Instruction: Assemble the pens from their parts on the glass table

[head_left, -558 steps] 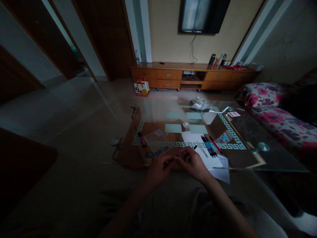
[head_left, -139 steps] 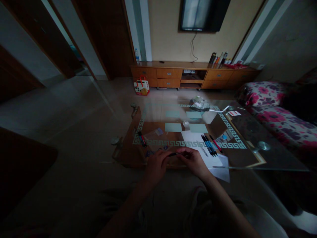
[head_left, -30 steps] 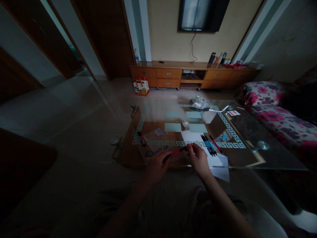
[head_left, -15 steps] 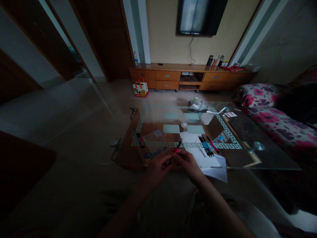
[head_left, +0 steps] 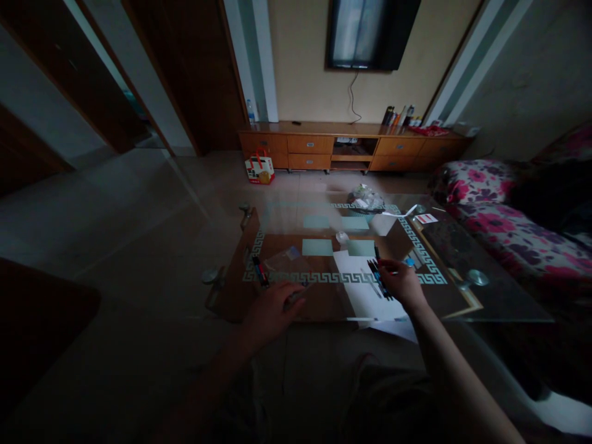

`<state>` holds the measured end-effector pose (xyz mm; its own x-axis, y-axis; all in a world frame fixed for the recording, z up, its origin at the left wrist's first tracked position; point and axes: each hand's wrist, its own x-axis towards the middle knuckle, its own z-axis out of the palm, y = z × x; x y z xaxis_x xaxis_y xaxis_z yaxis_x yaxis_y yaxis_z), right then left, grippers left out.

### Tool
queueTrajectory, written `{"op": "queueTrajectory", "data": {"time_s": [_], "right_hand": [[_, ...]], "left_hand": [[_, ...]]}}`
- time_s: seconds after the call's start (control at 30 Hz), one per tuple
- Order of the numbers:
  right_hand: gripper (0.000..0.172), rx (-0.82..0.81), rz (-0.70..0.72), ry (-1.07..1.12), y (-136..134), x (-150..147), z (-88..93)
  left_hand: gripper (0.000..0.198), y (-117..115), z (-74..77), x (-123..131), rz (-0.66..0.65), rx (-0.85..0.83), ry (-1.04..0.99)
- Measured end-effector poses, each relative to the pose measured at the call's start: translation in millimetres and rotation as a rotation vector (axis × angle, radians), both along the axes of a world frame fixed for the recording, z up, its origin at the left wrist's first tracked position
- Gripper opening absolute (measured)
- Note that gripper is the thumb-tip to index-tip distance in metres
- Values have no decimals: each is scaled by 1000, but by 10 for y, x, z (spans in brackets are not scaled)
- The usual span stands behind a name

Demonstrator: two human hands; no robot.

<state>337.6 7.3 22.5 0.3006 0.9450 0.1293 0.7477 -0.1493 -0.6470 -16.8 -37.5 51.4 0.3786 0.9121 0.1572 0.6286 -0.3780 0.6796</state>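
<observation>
My right hand (head_left: 403, 282) is closed around a pen (head_left: 377, 251), whose dark end sticks out past the fingertips. Just beside it, several black-and-blue pens (head_left: 377, 277) lie in a row on white paper (head_left: 354, 293). The hand covers whatever lies right of that row. My left hand (head_left: 281, 303) hovers low at the table's near edge, fingers loosely curved and thumb apart, with nothing visible in it. Beyond its fingers are a few dark pens with red and blue parts (head_left: 260, 271) and a clear plastic sleeve (head_left: 289, 259).
The glass table (head_left: 509, 308) has a wooden shelf below. Toward its far side sit a crumpled plastic bag (head_left: 367, 198) and a red-and-white card (head_left: 426, 218). A flowered sofa (head_left: 522, 231) stands at right, a TV cabinet (head_left: 309, 145) with a paper bag (head_left: 259, 168) beyond.
My hands have parted from around the red-and-black pen. The right moved right to the row of pens, holding a pen; the left drew left and loosened.
</observation>
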Motion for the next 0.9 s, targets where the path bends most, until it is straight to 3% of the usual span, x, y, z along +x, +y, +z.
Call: {"op": "queueTrajectory", "data": {"time_s": [0.17, 0.5, 0.9], "right_hand": [[32, -86, -81, -252, 34, 372, -148], [25, -208, -33, -435, 105, 502, -439], [29, -220, -8, -399, 69, 418, -447]], "left_hand": [[21, 256, -36, -167, 91, 38, 30], [19, 537, -359, -432, 360, 93, -8], [21, 588, -304, -344, 455, 101, -30]]}}
